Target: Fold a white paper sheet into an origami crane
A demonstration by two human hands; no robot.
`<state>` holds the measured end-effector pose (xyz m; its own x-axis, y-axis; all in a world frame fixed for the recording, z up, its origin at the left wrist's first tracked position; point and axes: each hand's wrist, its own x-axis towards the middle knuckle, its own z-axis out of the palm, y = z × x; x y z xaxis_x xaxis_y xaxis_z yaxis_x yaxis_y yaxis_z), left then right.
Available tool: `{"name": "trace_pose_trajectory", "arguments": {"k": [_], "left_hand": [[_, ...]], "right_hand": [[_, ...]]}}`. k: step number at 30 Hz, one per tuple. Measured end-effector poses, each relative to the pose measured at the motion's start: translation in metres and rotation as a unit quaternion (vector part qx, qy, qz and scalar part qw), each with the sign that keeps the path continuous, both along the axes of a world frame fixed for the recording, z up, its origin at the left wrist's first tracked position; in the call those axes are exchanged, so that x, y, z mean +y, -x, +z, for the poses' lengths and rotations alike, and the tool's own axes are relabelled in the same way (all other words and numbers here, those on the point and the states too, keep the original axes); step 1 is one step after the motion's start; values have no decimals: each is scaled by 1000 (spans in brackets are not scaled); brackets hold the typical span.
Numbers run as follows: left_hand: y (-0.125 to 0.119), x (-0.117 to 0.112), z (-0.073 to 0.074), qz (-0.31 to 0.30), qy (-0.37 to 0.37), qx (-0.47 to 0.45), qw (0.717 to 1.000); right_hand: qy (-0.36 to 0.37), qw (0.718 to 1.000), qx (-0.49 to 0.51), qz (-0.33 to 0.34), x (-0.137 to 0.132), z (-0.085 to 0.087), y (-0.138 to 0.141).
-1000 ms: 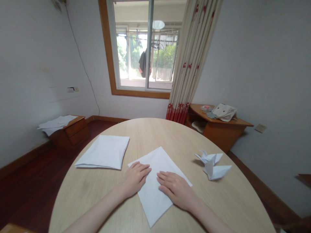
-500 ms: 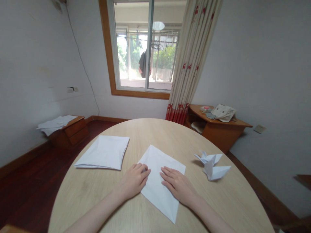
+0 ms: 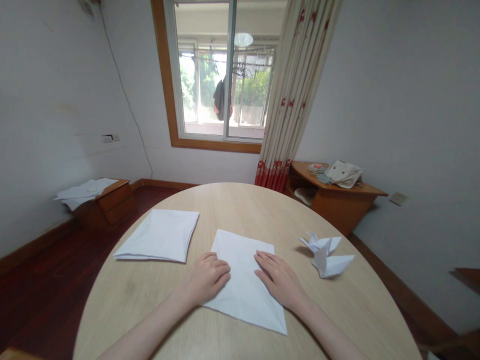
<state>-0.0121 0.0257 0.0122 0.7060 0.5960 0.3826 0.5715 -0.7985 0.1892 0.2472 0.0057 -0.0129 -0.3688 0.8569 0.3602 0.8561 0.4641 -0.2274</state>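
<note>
A white sheet of paper (image 3: 243,285) lies flat on the round wooden table (image 3: 240,205) in front of me, one long side slanting away from me. My left hand (image 3: 210,277) rests on its left edge, fingers stretched over the paper and slightly bent. On the right edge lies my right hand (image 3: 279,277), palm down with its fingers extended and a little apart. Both hands touch the sheet from above and neither grips it. The sheet's left and right edges are partly hidden under my hands.
A stack of white paper (image 3: 159,235) lies at the table's left. Two folded paper cranes (image 3: 333,265) stand at the right. Behind the table are a small drawer cabinet (image 3: 116,202), a corner shelf (image 3: 337,205) holding a cloth bag (image 3: 343,174), and a curtain (image 3: 292,100) beside the window.
The sheet has turned clockwise under my hands, its far corner shifting left and its near corner shifting right. My right hand has moved slightly right and away from me.
</note>
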Motion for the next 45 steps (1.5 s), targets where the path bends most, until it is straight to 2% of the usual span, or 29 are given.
{"name": "trace_pose_trajectory", "arguments": {"k": [5, 9, 16, 19, 25, 27, 30, 35, 39, 45], "left_hand": [[3, 8, -10, -11, -13, -41, 999], [5, 12, -11, -20, 1, -62, 998], [11, 17, -11, 18, 0, -51, 999], [13, 22, -17, 29, 11, -62, 998], [16, 27, -28, 72, 66, -25, 995], [16, 27, -29, 88, 67, -17, 994], [15, 26, -26, 121, 61, -9, 991], [12, 19, -12, 174, 62, 15, 983], [9, 15, -7, 170, 38, 10, 985], [11, 19, -13, 155, -8, -14, 988]], "right_hand": [[45, 997, 38, 43, 2, 4, -5], [67, 995, 53, 55, 3, 8, -7], [98, 991, 71, 63, 6, 10, -11], [97, 992, 63, 42, 9, 8, -16], [95, 992, 40, -68, 15, -5, -24], [95, 991, 41, -85, 17, -8, -25], [100, 989, 46, -94, 16, -8, -23], [120, 986, 51, -99, 14, -1, -20], [111, 988, 57, -93, 13, 2, -19], [95, 989, 57, -98, 13, 3, -16]]}}
